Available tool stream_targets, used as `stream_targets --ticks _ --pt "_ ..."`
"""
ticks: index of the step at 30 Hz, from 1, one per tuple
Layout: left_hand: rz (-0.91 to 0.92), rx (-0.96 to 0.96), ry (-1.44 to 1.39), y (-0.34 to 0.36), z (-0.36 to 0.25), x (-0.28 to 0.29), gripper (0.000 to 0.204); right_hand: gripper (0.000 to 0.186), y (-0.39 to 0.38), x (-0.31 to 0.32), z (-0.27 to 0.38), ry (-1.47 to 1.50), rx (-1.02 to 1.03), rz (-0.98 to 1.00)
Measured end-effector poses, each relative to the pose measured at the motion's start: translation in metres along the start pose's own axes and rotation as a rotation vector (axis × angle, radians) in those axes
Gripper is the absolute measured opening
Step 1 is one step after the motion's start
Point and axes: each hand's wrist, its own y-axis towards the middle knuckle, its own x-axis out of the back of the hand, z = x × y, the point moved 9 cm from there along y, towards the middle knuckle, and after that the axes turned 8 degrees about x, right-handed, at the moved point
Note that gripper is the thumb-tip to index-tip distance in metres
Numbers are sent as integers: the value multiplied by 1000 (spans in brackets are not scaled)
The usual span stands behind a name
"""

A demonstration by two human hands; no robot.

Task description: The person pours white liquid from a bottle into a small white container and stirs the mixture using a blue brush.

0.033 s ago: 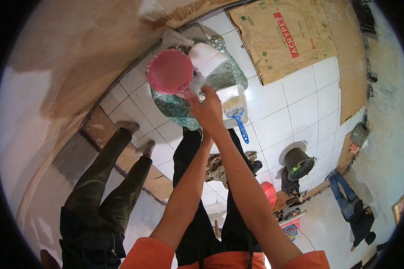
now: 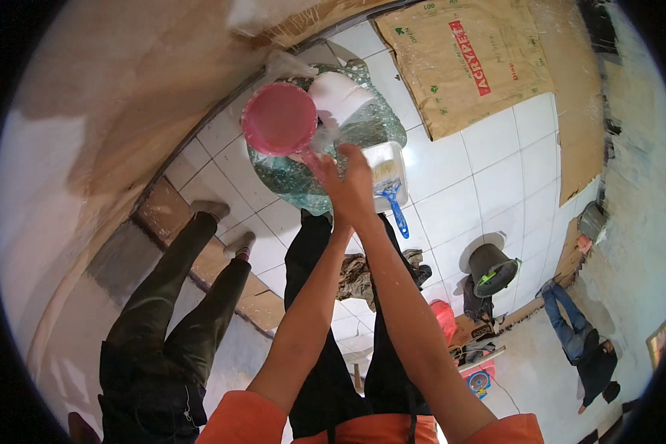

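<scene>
Right hand (image 2: 357, 189) has its fingers wrapped round the handle of a pink round plastic dipper (image 2: 263, 145), but the left hand (image 2: 338, 220) is mostly tucked behind it, so can't tell its grip. Dipper's over a speckled green plastic sheet (image 2: 285, 183), beside a white rectangular tray (image 2: 402, 159) with a blue-handled brush (image 2: 395, 207); further off lies a flat brown paper sack (image 2: 444, 81).

Orange shirt (image 2: 374, 431) — short matching sleeves (image 2: 243, 420), black trousers (image 2: 308, 255) (narrow dark strips (image 2: 413, 428) over the orange), bare hands (image 2: 355, 191)

Brown sack (image 2: 451, 96), white lettering on a red block (image 2: 469, 58), small green marks (image 2: 434, 89), red print (image 2: 513, 72)
</scene>
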Motion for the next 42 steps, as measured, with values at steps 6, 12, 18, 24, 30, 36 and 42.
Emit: stream_targets --ticks 6,12,18,24,30,36,42 --pt "-94 -261 866 -52 -79 -35 12 29 -41 152 -32 -19 -61 -248" --pt "-4 -166 982 -115 -126 -86 24 57 -104 198 -84 182 -274 200" --pt "74 -184 979 -218 -211 -163 26 49 -146 243 8 512 -444 430" --pt "145 -250 902 -319 -286 -234 21 43 -162 350 114 500 -44 288" --pt "245 -478 998 -431 -349 -307 37 41 -201 450 209 425 145 155" --pt "337 -719 837 -517 -374 -353 35 35 -265 515 224 507 68 71" --pt "306 -493 588 -521 -332 -365 36 34 -305 594 216 524 58 -45"
